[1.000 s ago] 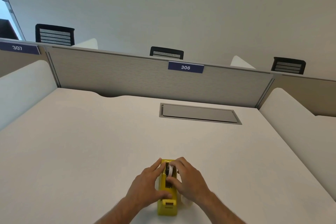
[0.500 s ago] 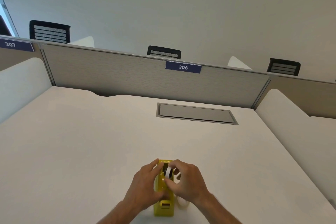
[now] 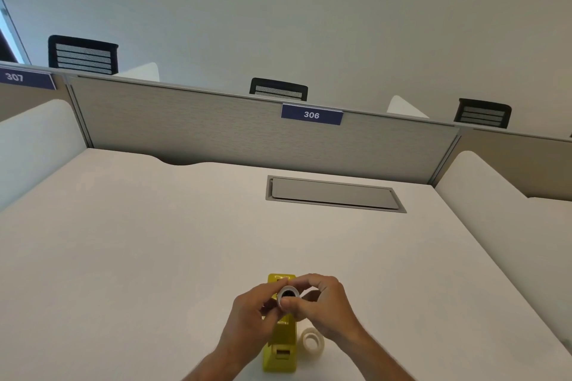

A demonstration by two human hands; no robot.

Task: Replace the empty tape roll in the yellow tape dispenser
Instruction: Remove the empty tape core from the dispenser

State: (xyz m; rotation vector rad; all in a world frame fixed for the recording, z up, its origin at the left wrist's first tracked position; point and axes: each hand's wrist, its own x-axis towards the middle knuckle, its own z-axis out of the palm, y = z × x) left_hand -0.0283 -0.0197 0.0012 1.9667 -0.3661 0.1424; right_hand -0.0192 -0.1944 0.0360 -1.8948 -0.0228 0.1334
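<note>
The yellow tape dispenser (image 3: 281,346) stands on the white desk near its front edge, partly hidden by my hands. Above it both hands pinch a small white tape roll core (image 3: 288,294) with a dark inside. My left hand (image 3: 252,315) grips its left side, my right hand (image 3: 322,306) its right side. A fresh clear tape roll (image 3: 312,340) lies flat on the desk just right of the dispenser, under my right wrist.
A grey recessed cable hatch (image 3: 334,194) sits in the white desk (image 3: 139,257) further back. A grey partition with a "306" label (image 3: 311,115) bounds the far edge. White side dividers (image 3: 501,204) flank the desk, and black chair backs show beyond.
The white core has come up out of the dispenser and is now held above it in both hands. The fresh roll beside the dispenser is now uncovered.
</note>
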